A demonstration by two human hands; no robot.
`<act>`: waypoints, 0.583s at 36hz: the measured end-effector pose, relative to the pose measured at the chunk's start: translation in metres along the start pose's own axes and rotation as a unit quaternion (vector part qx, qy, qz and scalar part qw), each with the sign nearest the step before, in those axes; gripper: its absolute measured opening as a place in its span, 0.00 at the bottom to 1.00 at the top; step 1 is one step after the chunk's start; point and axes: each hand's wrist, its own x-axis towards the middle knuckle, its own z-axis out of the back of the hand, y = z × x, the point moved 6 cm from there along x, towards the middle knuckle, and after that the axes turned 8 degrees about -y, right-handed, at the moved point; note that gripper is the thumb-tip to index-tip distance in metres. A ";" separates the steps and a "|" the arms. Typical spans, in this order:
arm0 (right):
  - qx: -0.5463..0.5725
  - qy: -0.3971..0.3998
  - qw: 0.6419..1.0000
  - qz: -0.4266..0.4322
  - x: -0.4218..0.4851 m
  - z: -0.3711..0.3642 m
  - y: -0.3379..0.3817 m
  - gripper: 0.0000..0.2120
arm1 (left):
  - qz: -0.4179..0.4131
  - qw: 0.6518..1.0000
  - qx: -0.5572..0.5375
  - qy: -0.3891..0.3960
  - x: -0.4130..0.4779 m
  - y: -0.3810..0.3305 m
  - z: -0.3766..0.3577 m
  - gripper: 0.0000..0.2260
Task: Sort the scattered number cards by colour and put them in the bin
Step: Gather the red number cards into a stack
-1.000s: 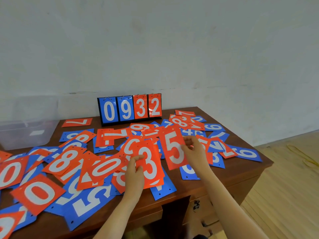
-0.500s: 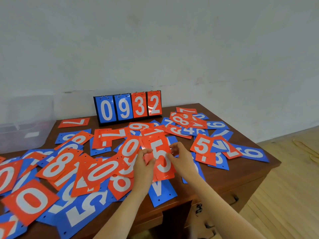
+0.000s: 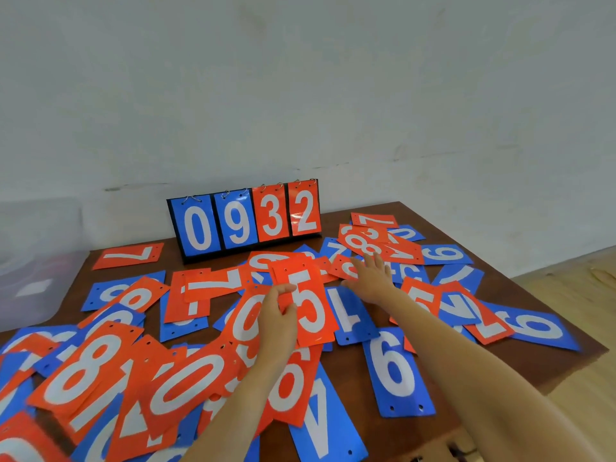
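A brown wooden surface (image 3: 540, 365) stands against a pale wall and is littered almost edge to edge with red and blue number cards (image 3: 186, 388), overlapping at all angles. None of them shows inside the bin. A translucent plastic bin (image 3: 36, 261) sits at the far left corner, partly cut off by the frame. At the middle of the far edge stands a flip scoreboard (image 3: 245, 221) showing blue 0 and 9, then red 3 and 2. A blue 6 card (image 3: 396, 368) lies near the near edge, a blue 4 card (image 3: 320, 418) to the left of it, and a red 7 card (image 3: 128, 256) lies alone towards the far left corner.

Near the middle, the left hand (image 3: 278, 315) holds a small stack of red cards (image 3: 313, 305) with a 5 on top, thumb and fingers pinching its left edge, lifted slightly above the litter. The right hand (image 3: 371, 278) reaches towards the far right corner, fingers straight and spread, released, lying over a red card (image 3: 346, 268) in the heap there; whether it presses that card I cannot tell.
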 end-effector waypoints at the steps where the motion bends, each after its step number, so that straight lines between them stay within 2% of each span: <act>1: -0.013 0.006 1.000 0.007 0.006 -0.004 0.002 0.34 | -0.002 1.000 -0.002 0.003 0.004 0.001 -0.001 0.16; 10: -0.103 0.015 0.994 0.038 0.031 -0.024 0.007 0.27 | -0.008 1.000 0.000 0.010 0.016 0.012 0.001 0.16; 15: -0.211 0.008 0.968 0.134 0.021 -0.017 0.025 0.17 | -0.005 1.000 -0.004 0.005 0.016 0.011 0.009 0.15; 18: -0.203 -0.024 0.968 0.143 0.011 -0.007 0.035 0.12 | -0.016 1.000 0.003 0.002 0.011 0.004 0.017 0.15; 21: -0.206 -0.105 0.961 0.149 -0.002 0.005 0.045 0.11 | -0.015 1.000 0.015 -0.002 0.005 0.001 0.025 0.14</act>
